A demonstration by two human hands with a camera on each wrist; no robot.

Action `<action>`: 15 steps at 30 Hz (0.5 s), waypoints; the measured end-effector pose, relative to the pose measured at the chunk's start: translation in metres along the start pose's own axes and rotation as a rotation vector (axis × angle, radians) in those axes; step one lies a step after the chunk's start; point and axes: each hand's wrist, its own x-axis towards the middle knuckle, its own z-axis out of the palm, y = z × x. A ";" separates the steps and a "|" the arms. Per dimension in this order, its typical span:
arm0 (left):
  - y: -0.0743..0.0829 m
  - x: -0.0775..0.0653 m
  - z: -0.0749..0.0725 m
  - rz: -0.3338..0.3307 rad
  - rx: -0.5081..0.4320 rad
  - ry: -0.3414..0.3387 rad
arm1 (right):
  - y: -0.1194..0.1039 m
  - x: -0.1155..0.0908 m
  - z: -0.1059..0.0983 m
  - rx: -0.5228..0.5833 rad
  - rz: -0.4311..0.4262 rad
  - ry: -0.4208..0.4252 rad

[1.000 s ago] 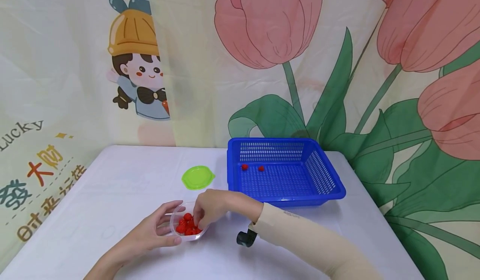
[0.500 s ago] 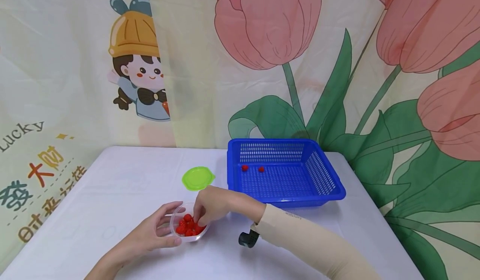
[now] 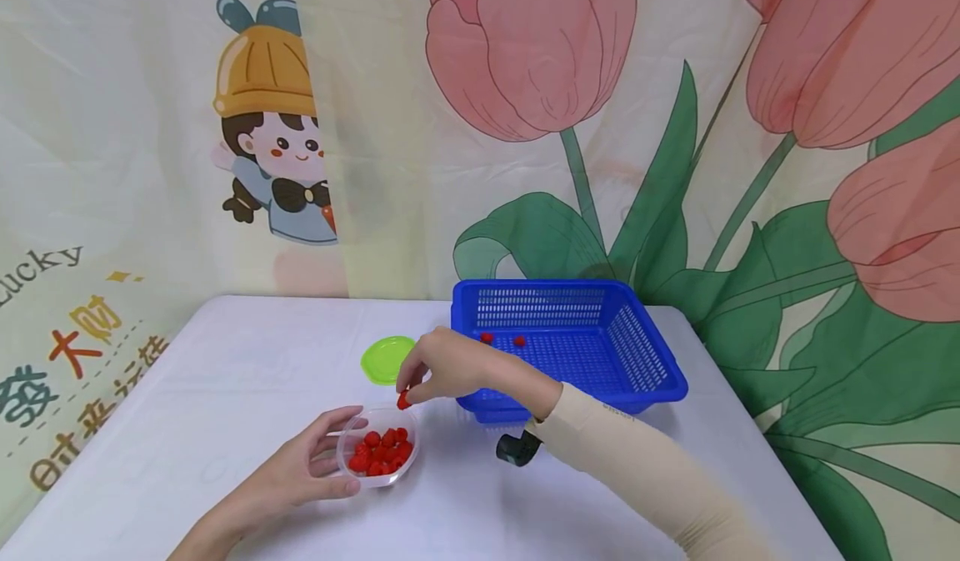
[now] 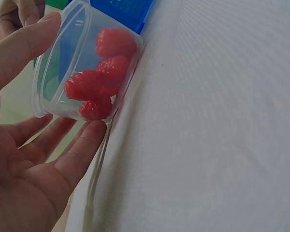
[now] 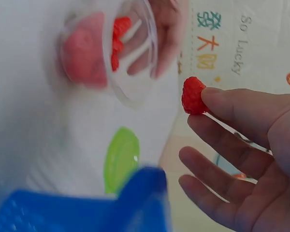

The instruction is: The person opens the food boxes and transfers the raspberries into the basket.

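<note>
Red bumpy raspberry pinched in the right hand, up near the clear round plastic tub the left hand grips; only two raspberries in the blue rectangular plastic basket so far, loads left in the tub

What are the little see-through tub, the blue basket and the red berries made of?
The tub looks like thin, clear plastic, smooth and shiny: the red berries show through its wall. The blue basket is probably stiff plastic, faintly glossy, with even rows of holes. The red berries are bumpy and shiny, maybe molded plastic, maybe real fruit; I can't tell which.
</note>
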 end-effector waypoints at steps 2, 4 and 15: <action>-0.001 0.001 0.000 -0.002 0.003 0.003 | 0.005 -0.005 -0.012 0.009 0.005 0.022; -0.002 0.001 0.000 0.004 0.000 0.002 | 0.011 -0.009 -0.023 0.004 0.002 0.048; -0.002 -0.002 0.001 0.056 0.006 0.001 | 0.064 -0.030 -0.073 -0.021 0.066 0.124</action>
